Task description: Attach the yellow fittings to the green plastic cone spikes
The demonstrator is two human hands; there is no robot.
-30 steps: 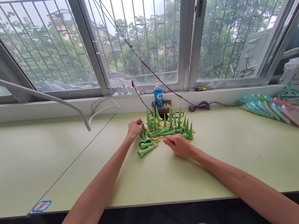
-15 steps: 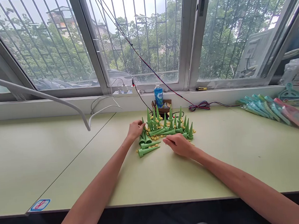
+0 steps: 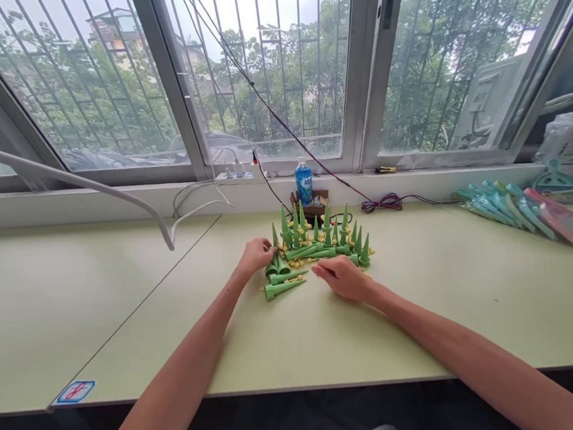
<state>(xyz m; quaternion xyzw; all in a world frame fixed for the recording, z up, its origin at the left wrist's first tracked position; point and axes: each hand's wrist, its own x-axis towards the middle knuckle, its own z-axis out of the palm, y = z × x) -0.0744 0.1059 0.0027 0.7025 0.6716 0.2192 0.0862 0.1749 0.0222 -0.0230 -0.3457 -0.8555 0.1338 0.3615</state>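
Note:
Several green plastic cone-shaped spikes [image 3: 328,228] stand upright in a cluster, with small yellow pieces [image 3: 298,263] among them. Other spikes lie flat, including a green spike [image 3: 285,288] at the front. My left hand [image 3: 257,255] is at the cluster's left edge, its fingers bent and close together. Their tips are by the base of an upright green spike [image 3: 275,235] and the tops of lying ones; what they grip, if anything, is hidden. My right hand [image 3: 343,277] rests closed in a pinch in front of the cluster, its contents too small to make out.
Behind the cluster a blue bottle [image 3: 304,183] stands by a small brown box [image 3: 321,198]. A coiled cable [image 3: 383,202] lies to its right. Bagged turquoise and pink items [image 3: 517,208] lie far right. A white cable [image 3: 114,198] hangs at the left.
My left hand has drawn slightly down and left, so more of the upright spike at its fingertips shows. My right hand has stayed in place.

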